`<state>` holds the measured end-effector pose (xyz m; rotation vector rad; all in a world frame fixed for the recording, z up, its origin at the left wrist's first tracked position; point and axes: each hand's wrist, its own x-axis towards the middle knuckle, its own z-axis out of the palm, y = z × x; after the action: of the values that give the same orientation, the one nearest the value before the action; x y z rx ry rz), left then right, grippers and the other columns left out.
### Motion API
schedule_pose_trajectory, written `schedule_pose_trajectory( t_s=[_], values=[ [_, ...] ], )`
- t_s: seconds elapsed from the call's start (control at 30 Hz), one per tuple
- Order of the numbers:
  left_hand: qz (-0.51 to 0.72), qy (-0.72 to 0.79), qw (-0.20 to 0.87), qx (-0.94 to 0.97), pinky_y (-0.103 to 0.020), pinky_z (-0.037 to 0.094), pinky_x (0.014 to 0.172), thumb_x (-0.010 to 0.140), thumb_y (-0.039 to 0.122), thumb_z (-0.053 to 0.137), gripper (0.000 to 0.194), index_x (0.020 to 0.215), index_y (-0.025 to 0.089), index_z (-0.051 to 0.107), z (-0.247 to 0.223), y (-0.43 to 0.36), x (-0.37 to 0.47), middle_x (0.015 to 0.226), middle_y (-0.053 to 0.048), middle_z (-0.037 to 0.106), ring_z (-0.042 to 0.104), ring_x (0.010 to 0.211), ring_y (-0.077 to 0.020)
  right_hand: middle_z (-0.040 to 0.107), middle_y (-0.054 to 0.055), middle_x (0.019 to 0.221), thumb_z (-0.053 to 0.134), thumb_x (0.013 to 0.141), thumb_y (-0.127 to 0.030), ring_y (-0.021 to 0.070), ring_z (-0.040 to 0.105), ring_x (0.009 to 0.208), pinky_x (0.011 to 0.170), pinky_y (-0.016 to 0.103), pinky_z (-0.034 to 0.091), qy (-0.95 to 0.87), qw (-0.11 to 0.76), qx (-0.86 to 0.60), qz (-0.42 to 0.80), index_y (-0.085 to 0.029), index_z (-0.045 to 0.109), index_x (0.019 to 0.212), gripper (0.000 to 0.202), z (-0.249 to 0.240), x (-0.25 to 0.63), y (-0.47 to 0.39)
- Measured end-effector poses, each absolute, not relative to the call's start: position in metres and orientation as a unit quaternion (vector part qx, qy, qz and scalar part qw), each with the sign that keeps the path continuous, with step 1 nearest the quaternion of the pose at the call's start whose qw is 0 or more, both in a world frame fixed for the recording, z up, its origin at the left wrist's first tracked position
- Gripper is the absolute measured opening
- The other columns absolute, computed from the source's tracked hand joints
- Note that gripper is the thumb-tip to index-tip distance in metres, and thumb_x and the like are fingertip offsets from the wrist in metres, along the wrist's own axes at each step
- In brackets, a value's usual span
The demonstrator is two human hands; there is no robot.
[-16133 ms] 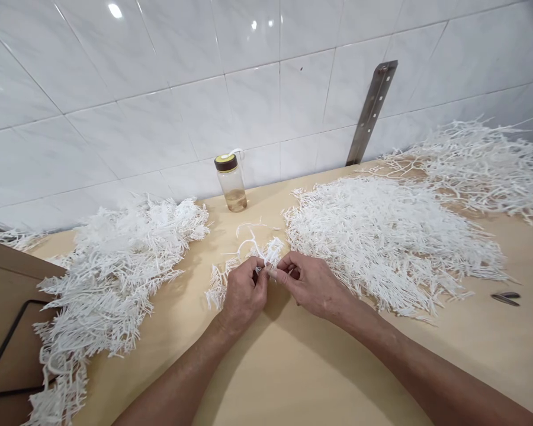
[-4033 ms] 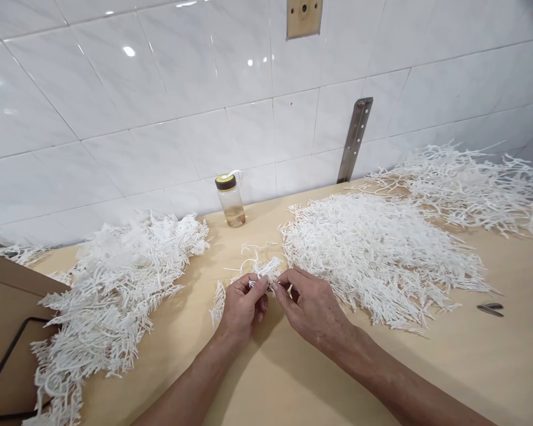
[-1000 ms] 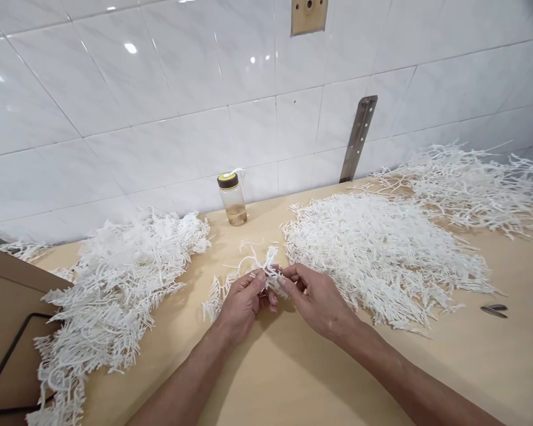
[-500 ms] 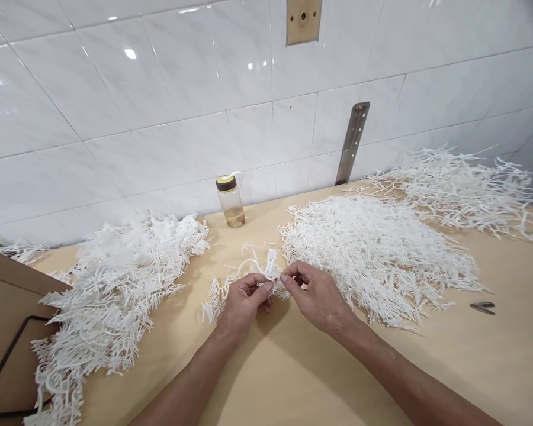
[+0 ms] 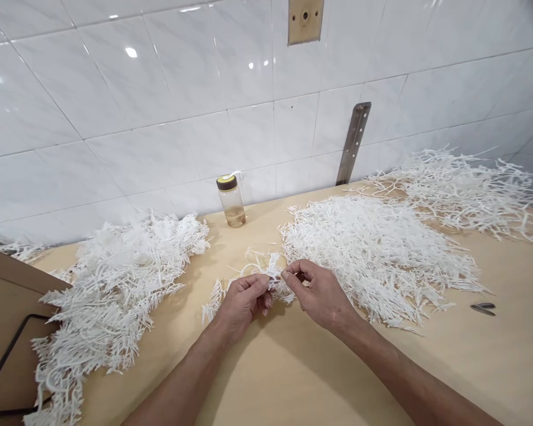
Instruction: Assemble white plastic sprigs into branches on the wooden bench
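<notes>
Between my hands is a small white branched plastic sprig (image 5: 273, 266), its thin twigs sticking up above my fingertips. My left hand (image 5: 247, 299) pinches it from the left with thumb and forefinger. From the right, my right hand (image 5: 313, 290) has thumb and forefinger pressed together at the sprig's edge; the exact bit in that pinch is too small to make out. Under and behind the fingers lie more loose white sprigs (image 5: 212, 302) on the table. Just beyond my right hand spreads a big heap of white branched pieces (image 5: 382, 254).
Another white heap (image 5: 124, 284) fills the left side, beside a brown box (image 5: 13, 319). A bottle (image 5: 233, 207) of brownish liquid stands near the tiled wall. Longer white branches (image 5: 466, 189) lie at the back right. Small dark snips (image 5: 483, 308) rest on the wooden table (image 5: 266, 378).
My left hand has turned slightly and its thumb has shifted up and left on the sprig. The sprig has tilted a little; my right hand has barely moved, still pinching.
</notes>
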<state>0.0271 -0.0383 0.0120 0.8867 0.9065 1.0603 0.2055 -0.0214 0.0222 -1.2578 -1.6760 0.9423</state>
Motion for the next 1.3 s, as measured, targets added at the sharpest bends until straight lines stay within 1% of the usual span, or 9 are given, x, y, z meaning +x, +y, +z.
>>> schedule_pose_trajectory(
  t_s=[0.13,0.3,0.5,0.6,0.8,0.97,1.07,1.2,1.3],
  values=[
    [0.461,0.394,0.689,0.397,-0.020,0.038,0.049,0.075,0.040,0.079,0.030,0.077,0.013,0.067,0.014,-0.039,0.026,0.062,-0.002,0.060,0.052,0.054,-0.0097,0.067,0.002,0.076,0.056,0.087,-0.044,0.0114,0.051,0.049,0.047,0.026,0.039,-0.650,0.404,-0.502,0.403,-0.019,0.066,0.083,0.027,0.023,0.206,-0.021],
    [0.452,0.397,0.691,0.400,-0.021,0.041,0.050,0.072,0.037,0.081,0.030,0.082,0.012,0.070,0.017,-0.039,0.026,0.064,-0.002,0.061,0.053,0.055,-0.0096,0.066,0.001,0.073,0.057,0.086,-0.044,0.0098,0.048,0.046,0.046,0.025,0.038,-0.639,0.399,-0.491,0.436,-0.019,0.065,0.082,0.027,0.024,0.205,-0.021],
    [0.453,0.444,0.637,0.438,-0.022,0.043,0.055,0.068,0.038,0.084,0.031,0.077,0.014,0.067,0.015,-0.040,0.030,0.058,0.000,0.061,0.053,0.053,-0.0097,0.063,0.000,0.072,0.058,0.085,-0.041,0.0094,0.047,0.046,0.044,0.023,0.040,-0.641,0.387,-0.478,0.460,-0.020,0.063,0.081,0.023,0.026,0.203,-0.023],
    [0.450,0.454,0.616,0.461,-0.022,0.044,0.056,0.070,0.041,0.082,0.032,0.075,0.014,0.067,0.015,-0.041,0.031,0.059,0.000,0.062,0.053,0.053,-0.0093,0.062,-0.001,0.071,0.058,0.085,-0.041,0.0085,0.046,0.045,0.044,0.024,0.040,-0.637,0.391,-0.479,0.460,-0.020,0.063,0.080,0.022,0.024,0.202,-0.023],
    [0.463,0.491,0.574,0.464,-0.021,0.039,0.048,0.069,0.047,0.080,0.036,0.067,0.015,0.064,0.017,-0.043,0.036,0.054,0.001,0.059,0.050,0.046,-0.0085,0.060,-0.003,0.070,0.060,0.086,-0.045,0.0086,0.049,0.040,0.042,0.025,0.042,-0.616,0.391,-0.488,0.480,-0.020,0.060,0.088,0.025,0.015,0.200,-0.021],
    [0.484,0.508,0.549,0.454,-0.019,0.033,0.044,0.071,0.048,0.078,0.035,0.072,0.015,0.066,0.018,-0.044,0.037,0.052,0.001,0.059,0.048,0.043,-0.0074,0.059,-0.004,0.067,0.055,0.089,-0.050,0.0095,0.052,0.038,0.042,0.025,0.044,-0.632,0.350,-0.469,0.507,-0.019,0.057,0.090,0.031,0.012,0.199,-0.023],
    [0.499,0.501,0.556,0.437,-0.019,0.032,0.044,0.070,0.047,0.079,0.034,0.075,0.016,0.067,0.016,-0.043,0.037,0.051,0.002,0.059,0.048,0.043,-0.0074,0.059,-0.004,0.064,0.055,0.089,-0.047,0.0087,0.052,0.038,0.041,0.023,0.042,-0.630,0.343,-0.457,0.526,-0.019,0.057,0.084,0.029,0.013,0.199,-0.023],
    [0.507,0.485,0.584,0.407,-0.019,0.036,0.046,0.068,0.044,0.082,0.034,0.077,0.015,0.067,0.014,-0.042,0.037,0.052,0.002,0.059,0.049,0.045,-0.0074,0.058,-0.005,0.060,0.058,0.086,-0.039,0.0082,0.050,0.038,0.042,0.022,0.041,-0.604,0.361,-0.459,0.542,-0.019,0.058,0.081,0.021,0.016,0.200,-0.023],
    [0.510,0.468,0.607,0.389,-0.019,0.038,0.047,0.066,0.042,0.084,0.036,0.083,0.016,0.067,0.015,-0.042,0.037,0.054,0.003,0.058,0.050,0.047,-0.0077,0.057,-0.005,0.058,0.059,0.085,-0.040,0.0083,0.047,0.039,0.042,0.022,0.041,-0.600,0.369,-0.472,0.530,-0.019,0.060,0.081,0.021,0.017,0.200,-0.023]
  ],
)
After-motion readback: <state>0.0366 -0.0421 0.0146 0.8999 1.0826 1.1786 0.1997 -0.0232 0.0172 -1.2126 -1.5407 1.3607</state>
